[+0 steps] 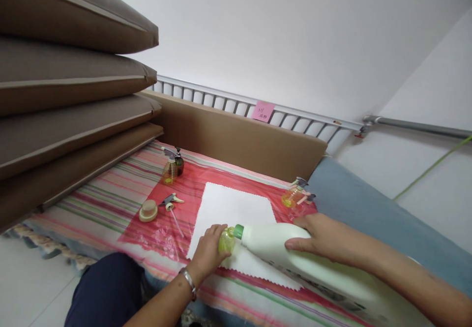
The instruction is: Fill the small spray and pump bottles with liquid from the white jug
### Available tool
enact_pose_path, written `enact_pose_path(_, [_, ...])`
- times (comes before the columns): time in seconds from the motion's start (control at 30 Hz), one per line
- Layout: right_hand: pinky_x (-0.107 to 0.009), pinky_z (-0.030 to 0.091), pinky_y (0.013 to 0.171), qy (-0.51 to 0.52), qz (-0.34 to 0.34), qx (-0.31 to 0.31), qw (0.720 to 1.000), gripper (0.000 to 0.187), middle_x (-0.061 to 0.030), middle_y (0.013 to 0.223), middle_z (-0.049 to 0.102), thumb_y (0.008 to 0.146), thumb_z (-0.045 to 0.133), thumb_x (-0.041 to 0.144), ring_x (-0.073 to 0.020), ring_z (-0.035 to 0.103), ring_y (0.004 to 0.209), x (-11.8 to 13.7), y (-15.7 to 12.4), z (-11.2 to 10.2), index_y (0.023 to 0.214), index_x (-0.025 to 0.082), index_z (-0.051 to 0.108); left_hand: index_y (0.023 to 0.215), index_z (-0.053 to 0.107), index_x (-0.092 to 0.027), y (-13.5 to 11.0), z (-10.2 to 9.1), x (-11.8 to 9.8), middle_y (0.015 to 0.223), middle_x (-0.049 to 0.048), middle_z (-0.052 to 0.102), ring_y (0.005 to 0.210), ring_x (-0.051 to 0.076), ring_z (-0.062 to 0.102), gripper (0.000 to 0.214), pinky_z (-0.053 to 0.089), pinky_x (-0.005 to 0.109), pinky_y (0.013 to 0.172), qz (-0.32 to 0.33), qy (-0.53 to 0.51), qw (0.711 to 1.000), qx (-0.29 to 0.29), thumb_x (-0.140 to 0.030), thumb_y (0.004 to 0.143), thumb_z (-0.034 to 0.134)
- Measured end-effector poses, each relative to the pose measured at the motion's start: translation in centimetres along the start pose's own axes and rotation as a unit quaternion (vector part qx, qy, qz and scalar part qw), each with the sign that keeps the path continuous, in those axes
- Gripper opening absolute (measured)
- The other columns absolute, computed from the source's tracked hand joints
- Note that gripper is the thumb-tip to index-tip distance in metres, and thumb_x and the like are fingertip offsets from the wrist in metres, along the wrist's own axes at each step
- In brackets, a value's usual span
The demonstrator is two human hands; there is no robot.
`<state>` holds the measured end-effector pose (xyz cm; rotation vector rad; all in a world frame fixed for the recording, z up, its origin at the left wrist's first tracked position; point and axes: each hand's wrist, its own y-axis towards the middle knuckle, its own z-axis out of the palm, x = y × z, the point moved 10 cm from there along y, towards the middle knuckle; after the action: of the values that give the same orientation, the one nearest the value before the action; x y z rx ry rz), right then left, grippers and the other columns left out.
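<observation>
The left hand [211, 249] grips a small yellow bottle [226, 242] in its fingers; the right hand [317, 236] clasps a pale-green jug [271, 244] beneath its palm, print [332, 293] too blurred to read. Beyond both hands, a pink note [263, 111] shows handwriting resembling "S11".

A small transparent bottle [227, 242] was gripped by the left hand [210, 248]; at its mouth, the green-tipped neck of a large pale-green jug [271, 241] was held, tilted, by the right hand [322, 238]. A zigzag-edged white sheet [236, 204] was spread beneath them. A spray trigger [170, 201] was seen left of the left hand.
</observation>
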<state>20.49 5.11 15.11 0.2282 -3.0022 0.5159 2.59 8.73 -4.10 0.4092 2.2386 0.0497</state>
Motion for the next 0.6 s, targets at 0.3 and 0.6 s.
enact_pose_path(0.3, [-0.030,0.045,0.063,-0.017,0.004,-0.005,1.000,0.033,-0.0085,0.090,0.072,0.072,0.059,0.051,-0.0273,0.065,0.081,0.05,0.41,-0.09,0.082,0.020,0.066,0.128,0.044,-0.026,0.06,0.06,0.02,0.126,0.0048,0.052,0.116,0.022,0.047,0.067,0.038,0.031,0.096,0.004,-0.001,1.000,-0.005,-0.022,0.067,0.073])
enact_pose_path(0.6, [-0.029,0.042,0.058,0.006,0.012,-0.024,1.000,0.030,-0.0068,0.085,0.072,0.070,0.061,0.050,-0.0260,0.065,0.076,-0.60,0.39,-0.03,0.077,0.022,0.066,0.128,0.044,-0.024,0.07,-0.16,-0.13,0.126,0.0053,0.052,0.116,0.023,0.047,0.067,0.038,0.033,0.097,0.005,-0.013,1.000,-0.008,-0.020,0.066,0.072])
